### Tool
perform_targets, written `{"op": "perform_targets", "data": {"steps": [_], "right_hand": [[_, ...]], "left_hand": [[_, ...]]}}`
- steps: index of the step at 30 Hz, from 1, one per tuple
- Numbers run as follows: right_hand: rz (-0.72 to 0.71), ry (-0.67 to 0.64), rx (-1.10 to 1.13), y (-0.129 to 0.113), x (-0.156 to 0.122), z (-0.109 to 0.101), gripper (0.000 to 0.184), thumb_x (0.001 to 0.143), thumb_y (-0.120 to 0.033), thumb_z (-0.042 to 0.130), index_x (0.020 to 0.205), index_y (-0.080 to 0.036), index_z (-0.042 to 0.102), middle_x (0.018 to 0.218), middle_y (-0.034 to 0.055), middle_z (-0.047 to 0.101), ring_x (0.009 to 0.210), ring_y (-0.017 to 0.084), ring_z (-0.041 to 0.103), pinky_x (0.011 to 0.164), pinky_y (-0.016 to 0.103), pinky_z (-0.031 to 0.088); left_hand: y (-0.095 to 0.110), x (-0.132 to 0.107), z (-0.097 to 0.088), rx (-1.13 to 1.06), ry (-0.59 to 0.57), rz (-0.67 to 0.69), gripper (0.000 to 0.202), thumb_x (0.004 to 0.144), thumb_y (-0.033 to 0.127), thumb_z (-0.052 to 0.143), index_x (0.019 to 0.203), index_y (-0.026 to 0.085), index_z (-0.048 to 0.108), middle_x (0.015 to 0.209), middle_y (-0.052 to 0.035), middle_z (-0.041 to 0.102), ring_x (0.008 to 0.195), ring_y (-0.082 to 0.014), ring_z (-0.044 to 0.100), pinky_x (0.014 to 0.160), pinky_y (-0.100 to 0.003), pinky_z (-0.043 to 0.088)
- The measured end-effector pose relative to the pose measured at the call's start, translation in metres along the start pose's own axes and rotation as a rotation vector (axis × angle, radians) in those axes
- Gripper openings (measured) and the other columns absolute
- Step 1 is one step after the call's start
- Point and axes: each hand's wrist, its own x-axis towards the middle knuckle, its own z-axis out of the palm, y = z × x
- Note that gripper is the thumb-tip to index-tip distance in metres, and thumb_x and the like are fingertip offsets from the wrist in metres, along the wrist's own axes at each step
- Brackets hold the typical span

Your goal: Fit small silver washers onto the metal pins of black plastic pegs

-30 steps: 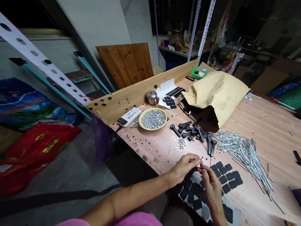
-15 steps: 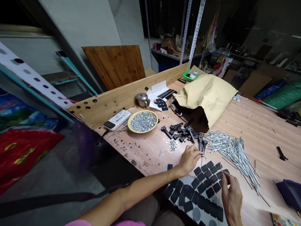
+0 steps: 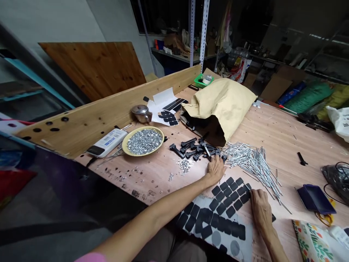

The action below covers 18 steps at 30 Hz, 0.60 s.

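Observation:
My left hand reaches out to the edge of a heap of black plastic parts, its fingers curled down onto the nearest pieces; what they grip is hidden. My right hand rests palm down at the right end of a sheet of black adhesive pads, fingers bent toward the pads, holding nothing that I can make out. A pile of long metal pins lies just right of the left hand. A small scatter of silver washers lies to its left.
A yellow dish of washers, a white device and a small metal pot sit at the back left. A brown paper bag lies open behind the black parts. A dark blue tray and black cable are at right.
The hands, which were pinching a small part together, have separated. The left went forward to the black parts; the right dropped onto the pad sheet. The view swung to the right.

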Motion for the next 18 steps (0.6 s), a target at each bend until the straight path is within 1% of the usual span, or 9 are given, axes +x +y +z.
{"op": "perform_targets", "data": {"steps": [4, 6, 8, 10, 11, 13, 14, 16, 18], "right_hand": [[-0.239, -0.042, 0.201, -0.026, -0.010, 0.003, 0.033, 0.093, -0.015, 0.025, 0.094, -0.019, 0.058, 0.076, 0.0063, 0.053, 0.068, 0.018, 0.048, 0.057, 0.030, 0.045], [-0.113, -0.020, 0.191, -0.026, -0.005, 0.003, 0.031, 0.094, -0.019, 0.026, 0.090, -0.021, 0.057, 0.073, 0.0044, 0.051, 0.062, 0.016, 0.047, 0.052, 0.028, 0.044], [0.024, 0.027, 0.155, -0.022, 0.002, 0.002, 0.031, 0.095, -0.022, 0.026, 0.084, -0.024, 0.055, 0.070, 0.0030, 0.047, 0.057, 0.016, 0.045, 0.047, 0.026, 0.041], [-0.023, 0.009, 0.176, -0.023, 0.007, 0.000, 0.033, 0.095, -0.021, 0.024, 0.084, -0.023, 0.054, 0.072, 0.0035, 0.048, 0.058, 0.015, 0.046, 0.047, 0.025, 0.042], [-0.123, -0.028, 0.206, -0.024, 0.009, -0.001, 0.033, 0.095, -0.018, 0.023, 0.085, -0.023, 0.055, 0.073, 0.0037, 0.050, 0.061, 0.015, 0.048, 0.051, 0.026, 0.044], [-0.287, -0.099, 0.235, -0.027, 0.013, -0.003, 0.032, 0.093, -0.014, 0.024, 0.089, -0.021, 0.055, 0.076, 0.0042, 0.052, 0.067, 0.016, 0.051, 0.057, 0.027, 0.047], [-0.267, -0.107, 0.214, -0.026, 0.015, -0.004, 0.030, 0.093, -0.013, 0.026, 0.091, -0.020, 0.055, 0.078, 0.0050, 0.052, 0.068, 0.016, 0.051, 0.056, 0.026, 0.047], [-0.101, -0.065, 0.130, -0.023, 0.019, -0.006, 0.029, 0.093, -0.014, 0.027, 0.085, -0.020, 0.054, 0.074, 0.0045, 0.049, 0.061, 0.015, 0.046, 0.046, 0.024, 0.042], [-0.104, -0.074, 0.120, -0.020, 0.020, -0.007, 0.029, 0.093, -0.014, 0.027, 0.081, -0.020, 0.053, 0.072, 0.0045, 0.048, 0.062, 0.016, 0.046, 0.046, 0.024, 0.041]], "left_hand": [[-0.007, 0.000, -0.005, -0.107, -0.009, 0.009, 0.015, 0.085, 0.023, 0.054, 0.096, 0.013, 0.058, 0.107, -0.0125, 0.054, 0.094, -0.0241, 0.058, 0.078, -0.034, 0.047], [-0.009, -0.004, -0.011, -0.196, -0.003, 0.032, 0.012, 0.086, 0.026, 0.052, 0.090, 0.016, 0.056, 0.098, -0.0076, 0.058, 0.087, -0.0194, 0.061, 0.074, -0.029, 0.048], [-0.009, -0.011, -0.018, -0.417, -0.043, 0.027, 0.014, 0.088, 0.030, 0.047, 0.090, 0.018, 0.053, 0.088, -0.0028, 0.060, 0.072, -0.0139, 0.064, 0.063, -0.024, 0.048], [-0.010, -0.021, -0.026, -0.780, -0.152, -0.017, 0.019, 0.089, 0.037, 0.044, 0.096, 0.020, 0.048, 0.082, 0.0002, 0.059, 0.054, -0.0101, 0.063, 0.050, -0.020, 0.045], [-0.010, -0.026, -0.030, -0.949, -0.206, -0.039, 0.023, 0.088, 0.041, 0.045, 0.098, 0.021, 0.046, 0.080, 0.0010, 0.058, 0.052, -0.0098, 0.063, 0.047, -0.018, 0.044], [-0.012, -0.035, -0.037, -1.162, -0.261, -0.063, 0.030, 0.085, 0.047, 0.049, 0.098, 0.021, 0.044, 0.078, 0.0015, 0.057, 0.054, -0.0112, 0.065, 0.048, -0.017, 0.046], [-0.013, -0.039, -0.040, -1.219, -0.267, -0.066, 0.032, 0.084, 0.049, 0.051, 0.096, 0.020, 0.044, 0.078, 0.0010, 0.058, 0.057, -0.0120, 0.066, 0.050, -0.018, 0.048], [-0.016, -0.046, -0.046, -1.305, -0.276, -0.086, 0.037, 0.083, 0.053, 0.051, 0.092, 0.018, 0.046, 0.078, -0.0010, 0.061, 0.061, -0.0138, 0.068, 0.056, -0.021, 0.052], [-0.019, -0.050, -0.054, -1.381, -0.310, -0.138, 0.043, 0.084, 0.058, 0.045, 0.086, 0.015, 0.051, 0.077, -0.0041, 0.063, 0.063, -0.0160, 0.068, 0.059, -0.024, 0.053]]}}
